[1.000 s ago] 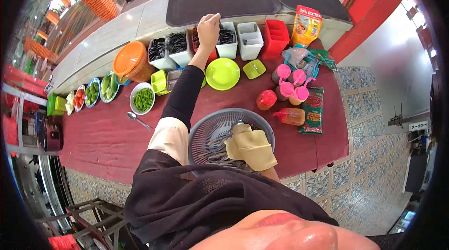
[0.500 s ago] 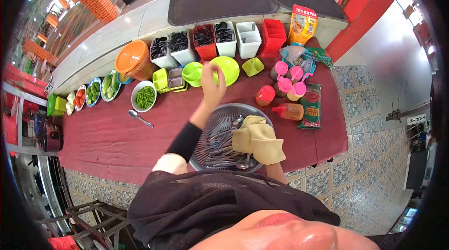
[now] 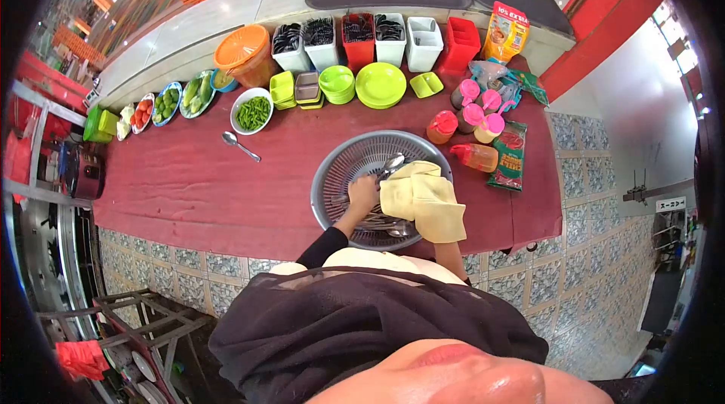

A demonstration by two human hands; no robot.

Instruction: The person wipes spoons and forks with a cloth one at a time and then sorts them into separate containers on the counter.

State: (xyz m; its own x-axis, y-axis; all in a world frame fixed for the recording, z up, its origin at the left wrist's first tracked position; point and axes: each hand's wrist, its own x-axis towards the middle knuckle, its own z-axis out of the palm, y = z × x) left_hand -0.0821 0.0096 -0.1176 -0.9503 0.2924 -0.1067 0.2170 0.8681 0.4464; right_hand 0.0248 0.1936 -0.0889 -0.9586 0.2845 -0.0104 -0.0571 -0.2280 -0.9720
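A grey perforated plastic basin (image 3: 326, 170) holds a jumble of metal spoons and forks (image 3: 377, 223). My left hand (image 3: 362, 194) is down inside it among the cutlery, fingers curled; what they grip is hidden. A spoon (image 3: 396, 161) lies just beyond those fingers, bowl upward. My right hand is covered by a folded yellow cloth (image 3: 423, 204), which it grips over the basin's right side, close beside my left hand. On the red tablecloth, to the left of the basin, lies a single spoon (image 3: 242, 147).
Cutlery holders (image 3: 359, 45) line the back, behind green plates (image 3: 380, 85) and bowls (image 3: 337, 85). A bowl of green chillies (image 3: 251, 111) and vegetable plates stand left. Squeeze bottles (image 3: 442, 127) and a green-red packet (image 3: 510, 156) are right. An orange lidded tub (image 3: 243, 57) stands behind the chillies.
My left hand has come down from above the green plates into the basin. The cloth stays in my right hand over the basin. The whole view has shifted slightly.
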